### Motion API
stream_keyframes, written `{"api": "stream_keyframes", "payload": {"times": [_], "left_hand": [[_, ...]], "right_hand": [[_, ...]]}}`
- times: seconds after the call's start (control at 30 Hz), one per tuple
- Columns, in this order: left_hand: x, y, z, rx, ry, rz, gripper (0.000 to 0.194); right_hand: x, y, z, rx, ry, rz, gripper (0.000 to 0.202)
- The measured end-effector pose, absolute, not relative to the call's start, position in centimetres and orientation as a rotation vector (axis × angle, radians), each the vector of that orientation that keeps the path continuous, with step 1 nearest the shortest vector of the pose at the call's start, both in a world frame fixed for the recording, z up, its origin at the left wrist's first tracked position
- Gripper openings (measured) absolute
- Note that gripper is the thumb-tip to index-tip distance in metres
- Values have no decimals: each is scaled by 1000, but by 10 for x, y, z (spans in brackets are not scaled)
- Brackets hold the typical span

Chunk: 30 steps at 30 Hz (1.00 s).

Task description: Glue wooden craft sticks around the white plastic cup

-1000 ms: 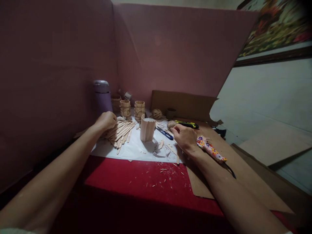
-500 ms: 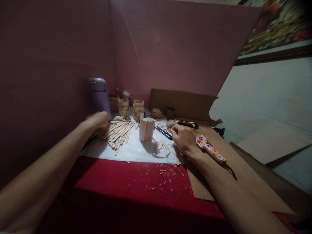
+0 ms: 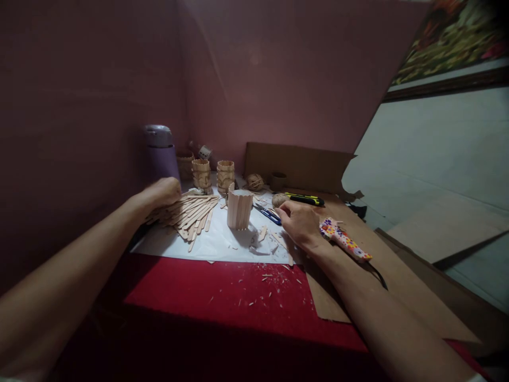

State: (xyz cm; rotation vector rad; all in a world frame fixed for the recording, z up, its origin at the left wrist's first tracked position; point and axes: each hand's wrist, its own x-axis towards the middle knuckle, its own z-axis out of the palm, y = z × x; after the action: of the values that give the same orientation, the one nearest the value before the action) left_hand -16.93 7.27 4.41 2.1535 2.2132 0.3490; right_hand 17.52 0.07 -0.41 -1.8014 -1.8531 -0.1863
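Note:
My left hand [image 3: 162, 192] is curled above a fanned pile of wooden craft sticks [image 3: 196, 212]; its fingertips are turned away, so what they grip is hidden. On the white sheet stands a cup-like holder [image 3: 239, 211] covered with upright craft sticks, one rising above the rim. To its right, my right hand [image 3: 298, 220] rests with thumb and fingers bent together; anything between them is too small to make out. Blue-handled snips [image 3: 268, 214] lie by its fingertips. A flower-patterned glue gun [image 3: 345, 240] lies on cardboard beside the right wrist.
Two stick-covered holders, one [image 3: 201, 176] left of the other [image 3: 226, 176], stand behind, near a purple bottle [image 3: 164, 162]. Twine balls [image 3: 255, 182], a brown ring [image 3: 277, 181] and a yellow-black cutter [image 3: 305, 199] lie at the back. Scraps litter the red cloth [image 3: 238, 297].
My left hand has shifted slightly up and right over the stick pile. The right hand stays in nearly the same place, and the view has tilted a little.

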Motion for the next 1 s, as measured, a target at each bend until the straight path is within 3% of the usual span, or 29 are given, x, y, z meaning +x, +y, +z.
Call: {"api": "stream_keyframes", "payload": {"times": [0.2,0.33,0.5,0.73,1.0], "left_hand": [[-155,74,38,2197,2271,-10,39],[-144,66,25,2325,2306,-154,29],[-143,65,18,2381,2296,-81,36],[-152,77,30,2350,2327,42,31],[-134,50,84,2162,2374,629,25]], "right_hand": [[175,2,-4,-1808,-1863,-169,24],[176,4,-6,-1811,-1856,-167,25],[178,7,-9,-1792,-1857,-219,26],[178,7,-9,-1790,-1863,-208,26],[179,8,-9,-1766,-1847,-203,26]]}}
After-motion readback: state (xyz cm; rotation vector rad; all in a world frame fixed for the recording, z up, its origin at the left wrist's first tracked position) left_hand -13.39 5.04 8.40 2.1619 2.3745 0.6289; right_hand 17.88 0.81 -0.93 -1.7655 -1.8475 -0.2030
